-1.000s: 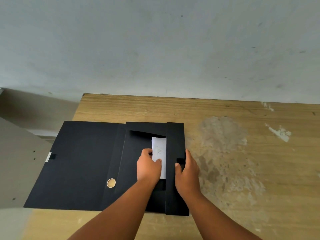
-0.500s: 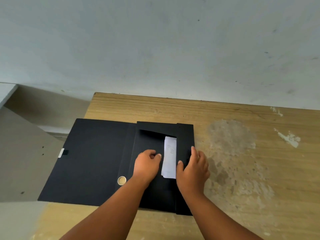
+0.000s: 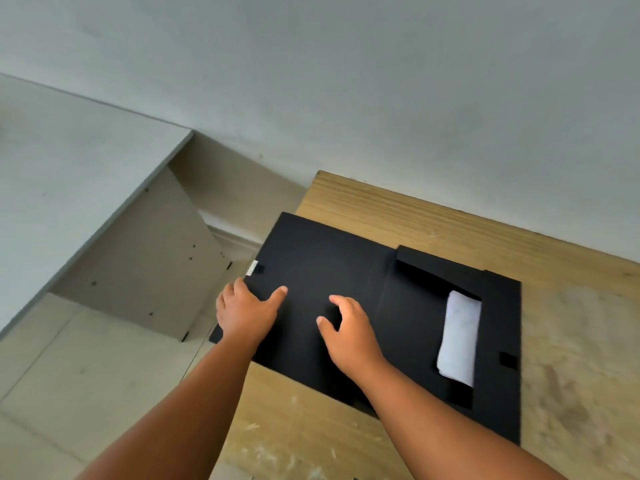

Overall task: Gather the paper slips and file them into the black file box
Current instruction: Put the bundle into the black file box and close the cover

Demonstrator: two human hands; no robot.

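The black file box [image 3: 498, 306] lies open and flat on the wooden table [image 3: 398, 216], its wide lid [image 3: 311, 265] spread to the left past the table's edge. A white stack of paper slips [image 3: 459, 337] rests inside the box's tray, untouched by either hand. My left hand [image 3: 244, 311] sits at the lid's left edge, thumb on top of the lid, fingers at or under the rim. My right hand [image 3: 346, 330] hovers over the lid near its hinge fold, fingers spread and empty.
A grey wall [image 3: 381, 81] runs behind the table. To the left stands a grey cabinet or partition panel [image 3: 138, 265] over a tiled floor [image 3: 52, 368]. The table's right part [image 3: 581, 358] is worn and stained.
Both hands left the paper slips and moved left onto the open lid. The slips now lie alone in the tray. The camera has swung left and tilted.
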